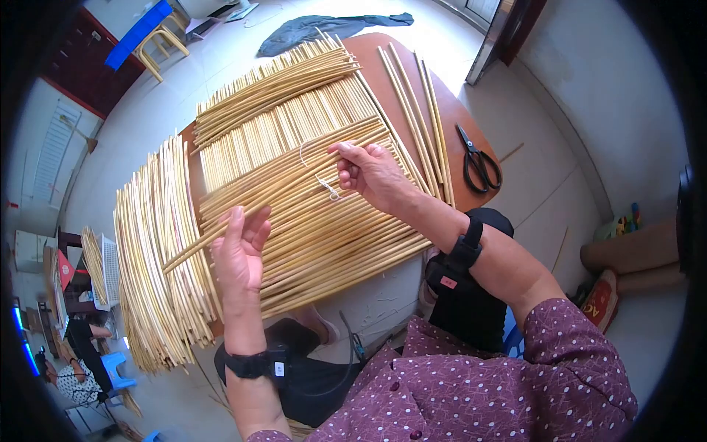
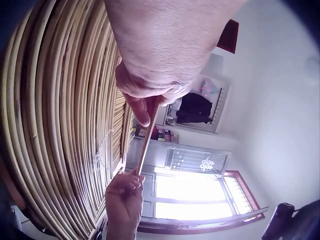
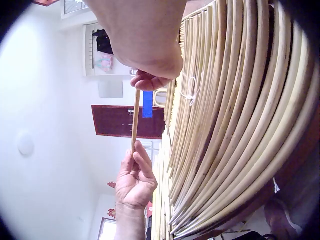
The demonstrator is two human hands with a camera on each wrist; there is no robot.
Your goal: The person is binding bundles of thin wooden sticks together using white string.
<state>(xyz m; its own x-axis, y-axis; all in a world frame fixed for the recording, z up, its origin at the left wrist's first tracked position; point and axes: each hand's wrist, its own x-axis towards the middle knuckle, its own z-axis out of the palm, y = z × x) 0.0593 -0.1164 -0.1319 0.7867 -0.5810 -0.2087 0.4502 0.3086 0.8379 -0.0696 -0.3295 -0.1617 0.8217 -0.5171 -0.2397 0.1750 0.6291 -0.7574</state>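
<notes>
A thin, straw-coloured stick [image 3: 135, 117] runs slantwise between my two hands, above the sticks on the table. My left hand [image 1: 239, 254] pinches it between thumb and fingers, with one end jutting out to the left. At its other end, the thumb and curled fingers of my right hand [image 1: 375, 177] grip it. Under both hands lies a broad layer of similar sticks [image 1: 331, 250], side by side. A white string [image 1: 303, 153] with a knotted loop rests on them, just left of the right hand.
A bundle of sticks [image 1: 276, 99] lies across the upright row at the back. More sticks [image 1: 155, 250] are stacked at the left, a few loose ones [image 1: 412, 110] at the right. Black scissors [image 1: 480, 168] lie at the table's right edge. Dark cloth [image 1: 317, 33] is on the floor beyond.
</notes>
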